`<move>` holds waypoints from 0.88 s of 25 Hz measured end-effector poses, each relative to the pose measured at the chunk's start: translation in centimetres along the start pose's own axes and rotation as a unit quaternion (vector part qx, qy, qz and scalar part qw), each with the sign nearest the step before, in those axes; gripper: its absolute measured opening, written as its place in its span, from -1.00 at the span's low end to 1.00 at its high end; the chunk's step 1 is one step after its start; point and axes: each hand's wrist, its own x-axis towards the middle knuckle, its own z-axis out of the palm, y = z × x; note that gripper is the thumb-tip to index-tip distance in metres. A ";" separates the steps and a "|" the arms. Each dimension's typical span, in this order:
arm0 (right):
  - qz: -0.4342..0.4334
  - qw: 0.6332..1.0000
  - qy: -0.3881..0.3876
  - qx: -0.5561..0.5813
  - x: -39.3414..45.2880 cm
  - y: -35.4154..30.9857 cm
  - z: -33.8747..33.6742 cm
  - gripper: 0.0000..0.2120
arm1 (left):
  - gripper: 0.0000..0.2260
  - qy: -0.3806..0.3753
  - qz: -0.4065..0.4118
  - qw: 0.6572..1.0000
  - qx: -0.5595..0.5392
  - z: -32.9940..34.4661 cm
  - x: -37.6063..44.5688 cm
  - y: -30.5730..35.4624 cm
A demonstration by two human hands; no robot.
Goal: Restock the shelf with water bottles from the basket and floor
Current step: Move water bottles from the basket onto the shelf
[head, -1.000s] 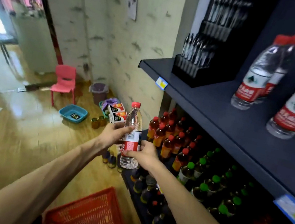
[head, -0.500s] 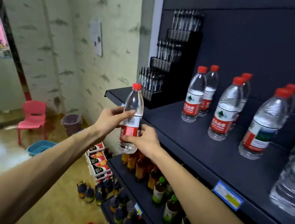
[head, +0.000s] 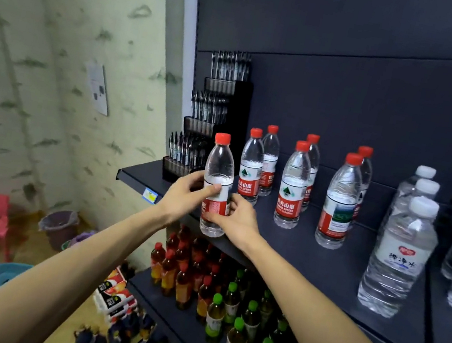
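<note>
Both hands are on one red-capped water bottle (head: 217, 185), held upright right at the front edge of the dark shelf (head: 322, 267). The left hand (head: 184, 197) wraps its label from the left with the thumb across the front, and the right hand (head: 236, 218) pinches the lower label from the right. Can't tell whether its base is touching the shelf or is just off it. Further back, six more red-capped bottles (head: 291, 189) stand in pairs, with white-capped bottles (head: 398, 256) to the right. A black pen display (head: 211, 126) sits at the left end. Tea bottles (head: 229, 302) fill the shelf below.
</note>
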 end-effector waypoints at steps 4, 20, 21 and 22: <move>0.002 0.999 0.028 -0.044 0.5 0.5 -1.5 -0.43 | -0.58 -0.023 0.050 0.994 0.098 0.3 1.9 -0.9; 0.025 0.975 0.066 -0.209 2.9 2.5 -0.2 -0.43 | -0.47 -0.085 0.081 0.985 0.128 1.5 7.5 -7.0; 0.025 0.970 0.071 -0.230 3.0 2.6 0.1 -0.45 | -0.46 -0.088 0.091 0.982 0.138 1.6 7.8 -7.5; 0.024 0.966 0.076 -0.245 3.2 2.6 0.3 -0.45 | -0.44 -0.092 0.096 0.980 0.147 1.7 8.1 -8.0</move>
